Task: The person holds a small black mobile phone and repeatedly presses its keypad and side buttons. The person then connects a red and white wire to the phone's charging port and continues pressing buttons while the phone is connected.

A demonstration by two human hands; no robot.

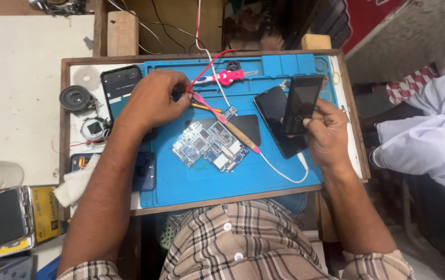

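Observation:
My right hand [327, 135] holds a black keypad phone [300, 105] upright over the right side of the blue work mat [233, 179]. A black smartphone [278, 120] lies flat under it. My left hand [156, 100] rests at the mat's upper left with its fingers closed on a small dark object, close to a pink-tipped probe [226, 124] on a white cable. What the dark object is cannot be made out. A bare circuit board [209, 145] lies in the mat's middle, with the probe lying across it.
A pink and white toothbrush [223, 78] lies at the mat's top. Another black phone [120, 88], a round speaker [77, 98] and a white cloth [77, 184] sit to the left. Boxed phones [5, 220] stand at the far left. A person in white [429, 140] sits at the right.

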